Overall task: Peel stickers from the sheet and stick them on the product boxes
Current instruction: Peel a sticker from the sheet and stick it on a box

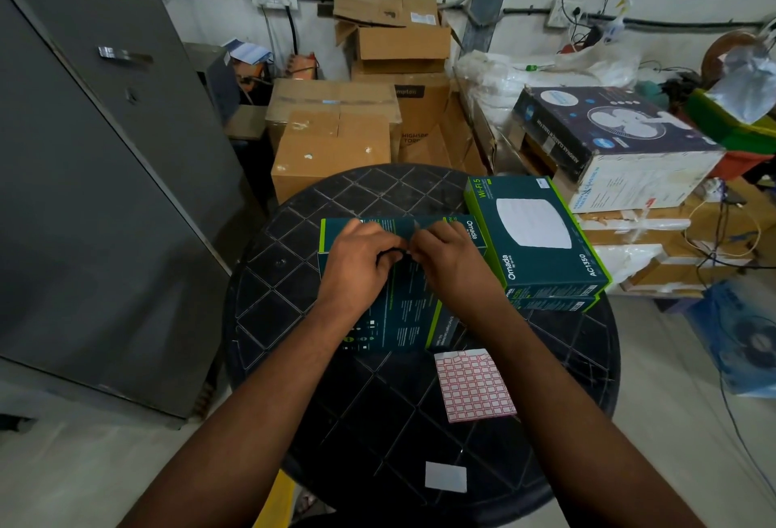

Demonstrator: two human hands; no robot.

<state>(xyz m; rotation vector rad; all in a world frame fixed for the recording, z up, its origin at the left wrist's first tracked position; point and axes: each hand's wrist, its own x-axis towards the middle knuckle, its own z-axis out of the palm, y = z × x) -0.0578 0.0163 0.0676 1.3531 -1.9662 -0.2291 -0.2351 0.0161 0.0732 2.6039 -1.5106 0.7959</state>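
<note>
A teal product box [394,317] lies in the middle of the round black table [294,317]. Both my hands are on its far part, fingertips meeting. My left hand [361,258] has its fingers curled against the box. My right hand [449,258] pinches a small pale sticker [416,226] at its fingertips; most of it is hidden. The red-and-white sticker sheet [474,384] lies flat on the table just right of my right forearm, with some cells at its top edge peeled. Two more teal product boxes [541,233] are stacked to the right.
A white paper rectangle [446,476] lies near the table's front edge. Brown cartons [331,153] stand behind the table. A fan box [617,141] and cluttered bags and cables fill the right. A grey metal cabinet [92,170] stands at the left.
</note>
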